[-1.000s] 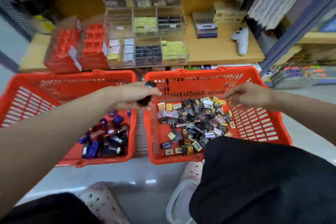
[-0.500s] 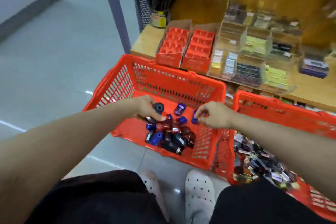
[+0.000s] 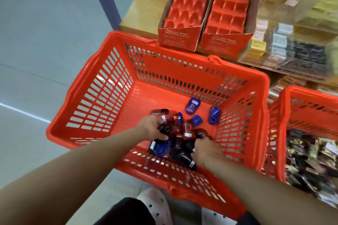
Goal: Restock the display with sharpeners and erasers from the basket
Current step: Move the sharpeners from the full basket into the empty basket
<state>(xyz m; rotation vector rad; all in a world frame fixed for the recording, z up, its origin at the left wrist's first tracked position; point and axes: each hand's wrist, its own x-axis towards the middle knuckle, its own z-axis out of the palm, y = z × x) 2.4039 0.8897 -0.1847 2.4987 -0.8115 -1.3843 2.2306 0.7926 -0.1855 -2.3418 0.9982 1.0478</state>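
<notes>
**Both hands down in the sharpener basket, trays on the shelf unfilled**

Grey shop floor (image 3: 45,42) under everything, wooden shelf (image 3: 144,14) at the far edge. You work largest to smallest from there.

Red basket (image 3: 87,97) sits on the floor just below the shelf, slotted walls, stiff plastic. A second basket (image 3: 311,107) stands touching its right side, holding a blurred heap of small packets, probably the erasers; too smeared to tell.

Two red display trays (image 3: 186,7) sit side by side on the shelf in card boxes, moulded pockets showing bare. Judgement: restocking of these has hardly begun.

Your left hand (image 3: 151,128) is curled over the pile of sharpeners (image 3: 182,133) at the basket's near side, fingers closed on a black round-ended one (image 3: 165,129). Your right hand (image 3: 206,149) is knuckle-down in the same pile, fingers bent into it; what it has hold of, if anything, I cannot tell.

Three blue sharpeners (image 3: 192,105) lie loose on the basket floor, just apart from the pile.

Handling, as a guess: small hard plastic shells, light, rigid, glossy so likely a bit slippery. They should not crush, but caps may pop off if squeezed hard. Pinch each across the flat sides of the body, not the rounded end, so it drops upright into a pocket. Several fit one fist, but loose ones may spill through the wall slots.
</notes>
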